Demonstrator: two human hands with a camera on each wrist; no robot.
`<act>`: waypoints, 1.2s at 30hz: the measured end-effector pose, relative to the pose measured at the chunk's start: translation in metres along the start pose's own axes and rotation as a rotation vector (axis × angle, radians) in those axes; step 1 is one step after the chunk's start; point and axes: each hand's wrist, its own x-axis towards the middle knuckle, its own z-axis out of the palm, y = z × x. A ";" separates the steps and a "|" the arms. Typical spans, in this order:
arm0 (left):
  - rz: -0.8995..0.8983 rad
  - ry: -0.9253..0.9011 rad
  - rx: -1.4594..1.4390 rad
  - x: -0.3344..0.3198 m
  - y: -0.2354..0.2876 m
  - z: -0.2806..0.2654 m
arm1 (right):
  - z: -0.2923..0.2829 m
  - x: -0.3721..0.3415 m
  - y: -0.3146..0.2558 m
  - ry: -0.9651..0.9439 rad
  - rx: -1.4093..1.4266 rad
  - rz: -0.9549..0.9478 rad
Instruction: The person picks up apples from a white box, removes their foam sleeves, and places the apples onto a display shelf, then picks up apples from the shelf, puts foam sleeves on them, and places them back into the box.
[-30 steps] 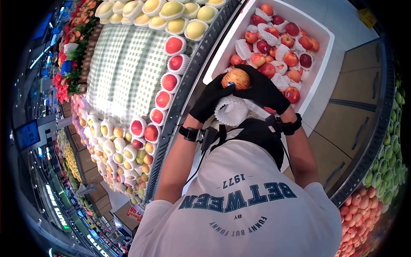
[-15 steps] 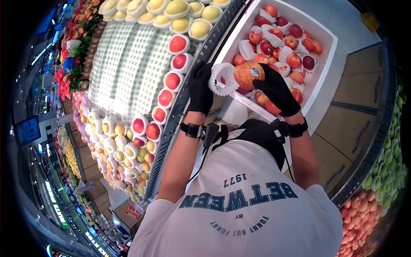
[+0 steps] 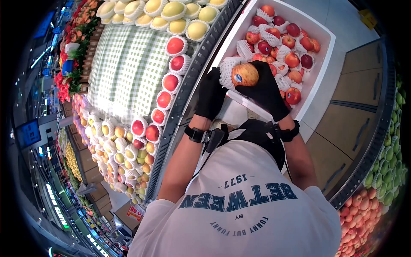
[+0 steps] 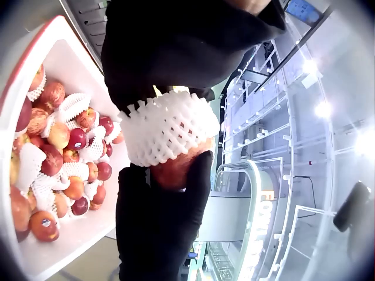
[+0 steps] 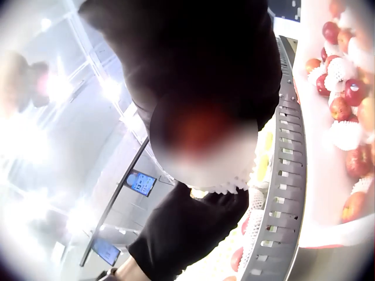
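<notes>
A yellow-red apple (image 3: 245, 74) with a blue sticker sits partly inside a white foam net (image 3: 227, 73), its stickered side bare. My black-gloved right hand (image 3: 268, 91) grips the apple from the right. On the other side my gloved left hand (image 3: 210, 95) holds the net. In the left wrist view the net (image 4: 170, 127) covers the upper part of the apple (image 4: 174, 171), with the right hand (image 4: 161, 225) around the lower part. The right wrist view is blurred around the apple; the left hand (image 5: 190, 228) touches the net's edge there.
A white foam box (image 3: 326, 55) of loose apples and nets stands beyond the hands. To the left, a display rack with a dark slotted edge (image 3: 169, 128) carries netted fruit and a green checked cloth (image 3: 128, 68). Brown cabinets (image 3: 342, 137) stand at the right.
The net, held apart from the apple by the left hand half a second ago, now surrounds part of it. Both hands have come closer together, and the apple's sticker has turned.
</notes>
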 end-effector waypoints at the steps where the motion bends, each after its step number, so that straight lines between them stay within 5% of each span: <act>1: -0.002 -0.030 0.012 -0.001 0.001 0.000 | 0.001 0.000 -0.001 0.024 -0.028 -0.019; 4: 0.064 -0.078 -0.052 -0.002 -0.007 0.004 | 0.007 -0.003 -0.012 0.130 -0.130 0.063; 7: -0.174 -0.019 -0.469 0.000 -0.003 0.016 | 0.016 -0.006 -0.012 0.138 -0.150 0.054; 9: -0.022 -0.039 -0.209 -0.002 -0.010 0.006 | 0.006 -0.009 -0.023 0.062 -0.031 0.074; 14: -0.392 -0.104 -1.182 -0.001 -0.034 0.001 | -0.016 -0.002 0.010 -0.040 0.215 0.089; 16: -0.208 -0.231 -1.055 -0.005 -0.029 0.001 | -0.022 -0.001 0.003 -0.056 0.249 0.126; 18: -0.395 -0.222 -1.350 -0.005 -0.030 0.006 | -0.020 -0.002 -0.003 -0.094 0.357 0.267; 20: -0.162 -0.272 -0.692 -0.009 -0.029 0.001 | -0.016 -0.004 -0.006 -0.102 0.363 0.332; 22: -0.099 -0.272 -0.574 -0.012 -0.029 0.000 | -0.012 -0.005 -0.006 -0.084 0.268 0.318; 24: -0.198 -0.241 -1.001 -0.011 -0.029 0.005 | -0.010 -0.006 -0.008 -0.025 0.213 0.251; 28: -0.187 -0.131 -0.629 -0.013 -0.024 0.001 | -0.007 -0.005 0.002 0.020 0.079 0.321; 30: -0.207 -0.097 -0.528 -0.016 -0.024 -0.002 | -0.002 -0.005 0.007 0.066 0.004 0.199; 36: -0.389 0.031 -0.572 -0.028 -0.005 -0.018 | 0.019 -0.005 -0.001 0.106 -0.103 0.168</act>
